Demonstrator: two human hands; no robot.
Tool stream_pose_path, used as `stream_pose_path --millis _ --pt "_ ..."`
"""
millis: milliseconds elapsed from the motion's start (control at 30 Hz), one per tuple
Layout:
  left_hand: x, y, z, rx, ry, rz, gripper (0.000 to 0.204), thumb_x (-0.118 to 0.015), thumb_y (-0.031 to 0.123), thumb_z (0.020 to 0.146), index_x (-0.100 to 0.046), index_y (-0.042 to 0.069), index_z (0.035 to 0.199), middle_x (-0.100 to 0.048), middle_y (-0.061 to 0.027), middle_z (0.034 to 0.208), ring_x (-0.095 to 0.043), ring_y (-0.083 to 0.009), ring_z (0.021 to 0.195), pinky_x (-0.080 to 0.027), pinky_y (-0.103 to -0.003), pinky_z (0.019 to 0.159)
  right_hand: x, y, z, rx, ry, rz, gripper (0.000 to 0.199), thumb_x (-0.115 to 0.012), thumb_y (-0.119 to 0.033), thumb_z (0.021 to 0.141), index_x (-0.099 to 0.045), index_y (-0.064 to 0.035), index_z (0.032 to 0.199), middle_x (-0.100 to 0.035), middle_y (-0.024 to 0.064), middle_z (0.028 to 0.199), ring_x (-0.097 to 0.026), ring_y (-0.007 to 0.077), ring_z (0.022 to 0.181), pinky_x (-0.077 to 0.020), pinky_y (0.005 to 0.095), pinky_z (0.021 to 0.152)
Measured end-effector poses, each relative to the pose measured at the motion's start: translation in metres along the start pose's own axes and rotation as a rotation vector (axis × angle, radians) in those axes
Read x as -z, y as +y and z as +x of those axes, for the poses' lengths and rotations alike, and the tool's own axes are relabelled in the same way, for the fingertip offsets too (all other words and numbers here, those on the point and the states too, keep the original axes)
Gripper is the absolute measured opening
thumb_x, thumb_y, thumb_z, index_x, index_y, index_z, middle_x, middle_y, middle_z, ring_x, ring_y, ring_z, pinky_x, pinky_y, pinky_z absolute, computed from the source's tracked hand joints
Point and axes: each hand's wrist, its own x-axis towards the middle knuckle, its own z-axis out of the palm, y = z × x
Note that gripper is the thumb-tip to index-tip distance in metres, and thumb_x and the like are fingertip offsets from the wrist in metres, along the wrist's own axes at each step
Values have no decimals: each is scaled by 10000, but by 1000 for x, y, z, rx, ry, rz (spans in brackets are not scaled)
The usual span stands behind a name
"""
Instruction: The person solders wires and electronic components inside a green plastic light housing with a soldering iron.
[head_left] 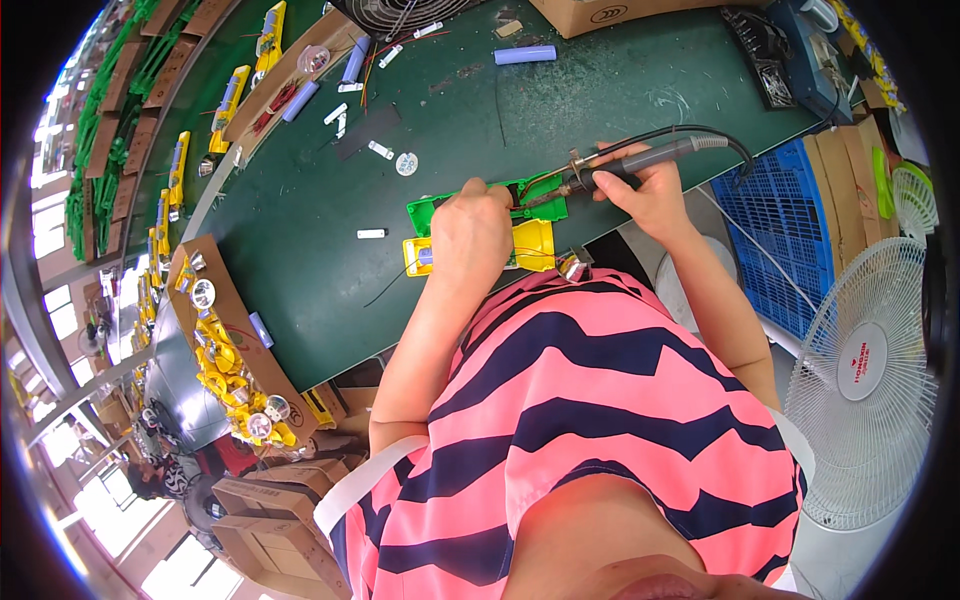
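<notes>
Nearest to us is our own torso in a pink and navy striped shirt [590,420], with both forearms reaching up from it to the green workbench [300,260]. Our left hand [470,235] lies knuckles-up on the work at the bench's near edge, fingers curled together and pressing down on a yellow plastic housing [535,245] and the green plastic housing [440,208] touching it just behind. Whether the fingertips pinch anything beneath, we cannot tell. Our right hand [650,185] wraps its fingers closed around the grey handle of a soldering iron [620,165], held almost level, its tip pointing left and meeting the green housing just beside the left hand. Its black cable [715,135] arcs away over the right hand.

To the left, at the bench edge, a cardboard tray [235,310] holds yellow parts and round reflectors. Right of the bench we see a blue plastic crate [775,240] and a white fan [865,375] standing on the floor.

Farther across the bench lie small white pieces [372,233], a lavender cylindrical cell [525,54], and a further cardboard tray [290,75] with more cells. A cardboard box [610,12] sits at the far edge.
</notes>
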Motion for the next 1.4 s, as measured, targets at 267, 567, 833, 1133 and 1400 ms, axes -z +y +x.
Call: stream_pose_path --millis 267,567,833,1133,1400 --pt "1 0 1 -8 -14 8 83 -542 59 695 -623 54 712 -542 -119 684 -559 -294 591 -450 -372 560 -5 2 -7 11 50 40 181 -647 -68 737 -582 53 855 -576 82 813 -611 136 654 -494 214 563" --pt "-1 0 1 -11 -5 23 92 -540 59 693 -631 56 711 -543 -121 683 -561 -291 587 -451 -369 562 -1 -9 -21 312 109 -176 172 -623 -91 766 -559 -8 902 -629 62 684 -610 118 677 -303 386 971" --pt "-2 1 0 -55 14 62 34 -552 48 647 -581 31 652 -529 -131 673 -576 -276 587 -469 -352 541 -39 2 -40 448 -50 -400 544 -695 -157 680 -420 -10 1126 -604 97 972 -538 222 975 -213 461 1025" --pt "6 0 -3 -14 7 -29 85 -600 83 671 -628 47 743 -549 -115 695 -567 -280 610 -455 -358 575 -44 1 -35 307 -272 -456 727 -728 -170 612 -337 -59 1215 -506 106 1139 -506 285 1021 -139 492 1046" --pt "12 -11 -29 -155 235 -401 201 -698 71 614 -581 43 775 -585 -64 764 -523 -246 719 -412 -334 660 -29 -27 -10 317 -303 -681 743 -717 -114 591 -304 -27 1202 -525 67 1178 -411 279 1165 -117 469 1060"
